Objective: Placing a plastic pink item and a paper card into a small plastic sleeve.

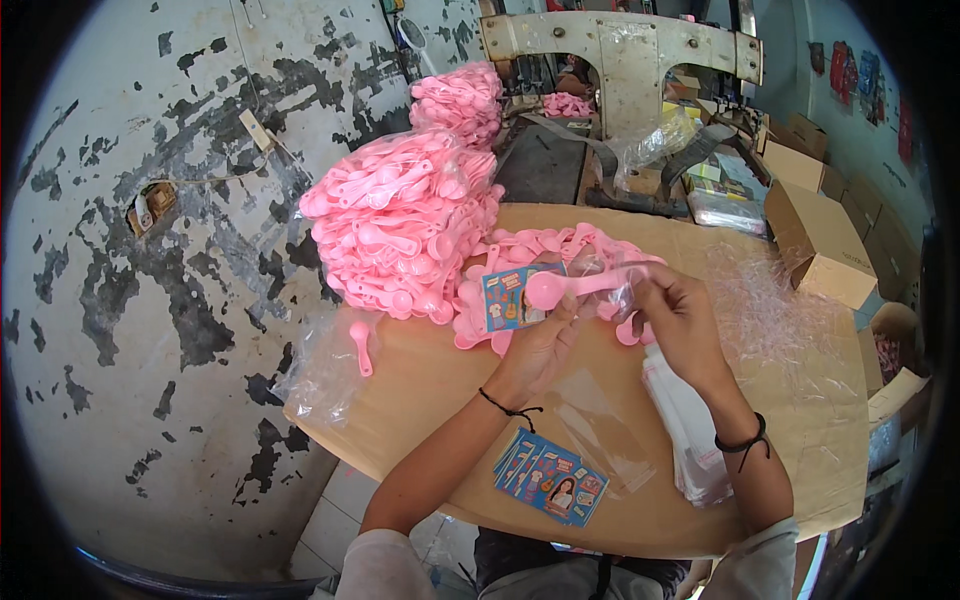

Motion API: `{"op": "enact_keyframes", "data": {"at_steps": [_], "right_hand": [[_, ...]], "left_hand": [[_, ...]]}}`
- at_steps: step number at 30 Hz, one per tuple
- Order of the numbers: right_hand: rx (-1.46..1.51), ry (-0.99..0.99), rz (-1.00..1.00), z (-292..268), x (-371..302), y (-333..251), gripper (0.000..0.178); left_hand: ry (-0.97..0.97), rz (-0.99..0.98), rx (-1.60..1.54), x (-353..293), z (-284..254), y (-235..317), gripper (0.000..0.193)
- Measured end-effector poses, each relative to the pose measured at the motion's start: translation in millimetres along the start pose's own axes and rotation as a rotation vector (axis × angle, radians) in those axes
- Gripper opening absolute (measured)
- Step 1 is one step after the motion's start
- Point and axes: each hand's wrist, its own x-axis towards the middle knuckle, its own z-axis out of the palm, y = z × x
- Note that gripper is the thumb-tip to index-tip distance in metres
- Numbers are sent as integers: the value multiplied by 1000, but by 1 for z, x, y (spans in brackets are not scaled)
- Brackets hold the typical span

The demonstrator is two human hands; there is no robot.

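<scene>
My left hand (540, 352) is closed on a blue printed card (503, 300) and the bowl end of a pink measuring spoon (546, 290), held above the cardboard-covered table. My right hand (682, 318) pinches a clear plastic bag (618, 292) around the far end of the spoon's handle. How much of the spoon lies inside the plastic I cannot tell. Behind both hands spreads a heap of loose pink spoons (545, 242). Close to me lie a fanned stack of blue cards (552, 480) and, to its right, a pile of flat clear bags (690, 440).
Large clear sacks of pink spoons (400, 220) stand at the left by the peeling wall (180, 330). One single spoon (361, 348) lies near crumpled plastic (325, 370). A metal machine frame (630, 50) rises at the back. Open cardboard boxes (820, 240) line the right side.
</scene>
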Motion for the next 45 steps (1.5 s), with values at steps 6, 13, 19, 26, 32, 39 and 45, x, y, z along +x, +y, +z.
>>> {"op": "enact_keyframes", "data": {"at_steps": [6,13,19,26,32,39,45], "right_hand": [[-62,98,-81,14,-6,-10,17],[-429,157,-314,-15,-10,-59,8],[-531,174,-195,-34,-11,-74,8],[-487,110,-277,-13,1,-43,23],[-303,-99,-147,-45,-2,-28,30],[-445,-38,-124,-24,-1,-24,14],[-816,6,-542,-21,0,-21,16]], "left_hand": [[60,-25,-83,-2,3,-12,64],[-67,-118,-248,4,-21,-22,66],[-80,130,594,9,-23,13,73],[-168,-37,982,-11,41,-12,55],[-323,-499,429,-10,41,12,39],[-7,-245,449,-7,22,9,34],[-2,-246,541,-8,31,11,33]]}}
